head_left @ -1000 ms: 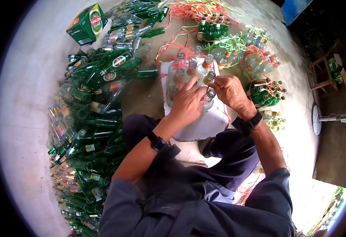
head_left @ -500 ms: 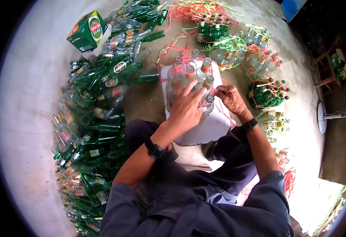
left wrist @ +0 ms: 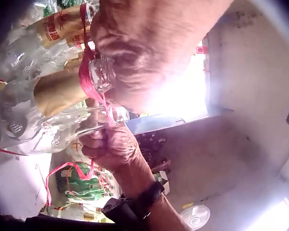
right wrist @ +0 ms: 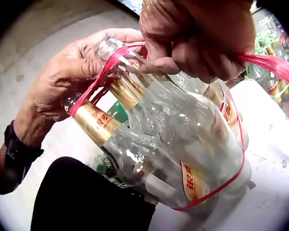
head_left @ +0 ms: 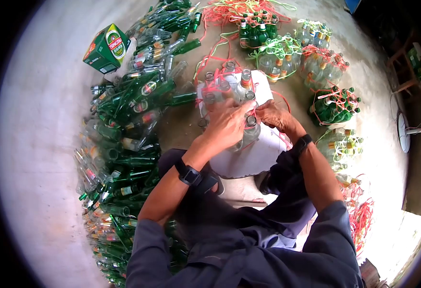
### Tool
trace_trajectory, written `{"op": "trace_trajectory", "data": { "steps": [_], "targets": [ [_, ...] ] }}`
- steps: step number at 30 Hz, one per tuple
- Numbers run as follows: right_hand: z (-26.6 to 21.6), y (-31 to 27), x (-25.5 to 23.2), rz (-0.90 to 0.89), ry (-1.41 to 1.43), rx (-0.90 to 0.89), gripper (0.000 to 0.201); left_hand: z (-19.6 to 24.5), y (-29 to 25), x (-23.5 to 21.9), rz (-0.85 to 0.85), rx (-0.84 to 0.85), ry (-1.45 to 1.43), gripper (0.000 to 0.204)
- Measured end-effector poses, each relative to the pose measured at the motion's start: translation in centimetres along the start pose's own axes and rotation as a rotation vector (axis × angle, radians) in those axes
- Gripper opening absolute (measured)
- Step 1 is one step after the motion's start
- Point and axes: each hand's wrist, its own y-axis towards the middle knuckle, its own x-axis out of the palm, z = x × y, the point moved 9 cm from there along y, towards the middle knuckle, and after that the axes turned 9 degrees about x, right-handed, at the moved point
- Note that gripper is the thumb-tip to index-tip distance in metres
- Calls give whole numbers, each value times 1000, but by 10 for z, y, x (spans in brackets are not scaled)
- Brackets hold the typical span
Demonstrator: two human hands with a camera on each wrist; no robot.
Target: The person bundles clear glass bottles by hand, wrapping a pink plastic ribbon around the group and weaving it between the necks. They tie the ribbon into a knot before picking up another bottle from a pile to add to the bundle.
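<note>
A cluster of clear glass bottles [head_left: 252, 132] stands on a white board [head_left: 239, 165] in front of the person. Red plastic twine [right wrist: 106, 70] loops round their necks, and another strand circles their bodies. My left hand [head_left: 227, 122] lies over the necks; in the right wrist view its thumb and forefinger are round one bottle's neck, beside the twine. Close by on the right, my right hand [head_left: 275, 116] pinches the twine in curled fingers at the necks. A loose length of twine trails from that fist in the right wrist view.
Loose green and clear bottles [head_left: 138, 158] pile along the left wall, with a green Tsingtao carton [head_left: 107, 48] beyond. Tied bundles of green bottles [head_left: 335, 105] and clear bottles [head_left: 323, 67] line the right. A tangle of red and green twine [head_left: 241, 10] lies at the back.
My right hand first drew slightly down and away from the necks, then came back in close beside the left hand. The left hand stays over the bottles. The head view has shifted a little.
</note>
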Motion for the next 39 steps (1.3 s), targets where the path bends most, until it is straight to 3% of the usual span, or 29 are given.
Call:
{"op": "trace_trajectory", "data": {
  "steps": [2, 4, 6, 8, 10, 15, 21, 26, 33, 39],
  "targets": [
    [7, 0, 8, -83, -21, -66, 15, 4, 2, -2, 5, 28, 39, 47],
    [12, -6, 5, -97, 254, 213, 20, 4, 5, -3, 28, 40, 27, 47],
    [42, 10, 14, -56, 201, 181, 23, 5, 7, -4, 51, 53, 16, 47],
    [38, 9, 13, -17, 146, 150, 26, 10, 7, -9, 108, 91, 130, 46],
    [4, -12, -5, 58, 326, 185, 30, 15, 6, -15, 125, 91, 159, 45],
    [10, -11, -7, 94, 268, 209, 27, 27, 6, -36, 170, 81, 228, 41],
    [-8, -19, -15, 110, 260, 144, 25, 23, -4, -43, 91, -65, 230, 28],
    [-16, -20, -15, 93, 202, 129, 23, 4, -14, -44, 157, -185, 127, 20],
    [-13, -17, -14, 147, 153, 88, 22, -2, -23, -58, 197, -162, 246, 15],
    [-16, -20, -14, 153, 140, 116, 26, -20, -27, -55, 180, -284, 117, 12]
  ]
}}
